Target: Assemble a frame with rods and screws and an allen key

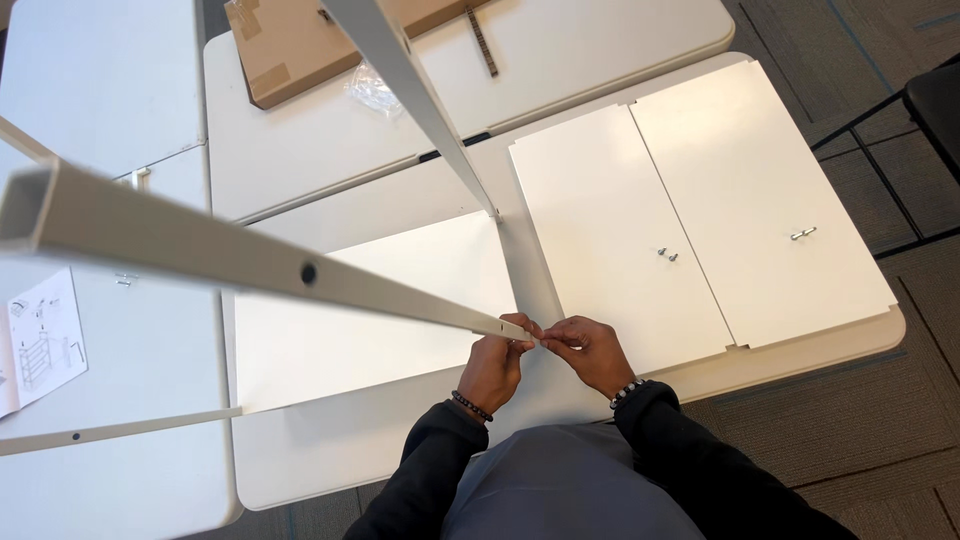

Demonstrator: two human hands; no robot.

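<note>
**Both hands at the low end of a pale square tube**

A long pale square tube [250, 262] runs from the far left edge of the frame down to the lower centre, its open end large and close to the camera at the left, a dark round hole in its side partway along. Its lower end sits between the two hands just below the middle of the frame. The left hand [494, 368] rises from a dark sleeve with the wrist bent upward, a beaded bracelet on the wrist, and its fingers [522, 328] are closed around the tube's tip. The right hand [592, 352] comes in from the right, also with a beaded bracelet, its fingers pinched together right at the tube's end, touching the left hand; what they pinch is too small to tell.

A second pale tube [415, 100] slants from the top centre down to a white panel [370, 310] lying flat on the white surface [330, 450]. Right of the hands lie two more white panels [700, 210] side by side, with small screws [667, 254] resting on them. A cardboard box [300, 45] sits at the top, and an instruction sheet [40, 340] at the left edge.
</note>
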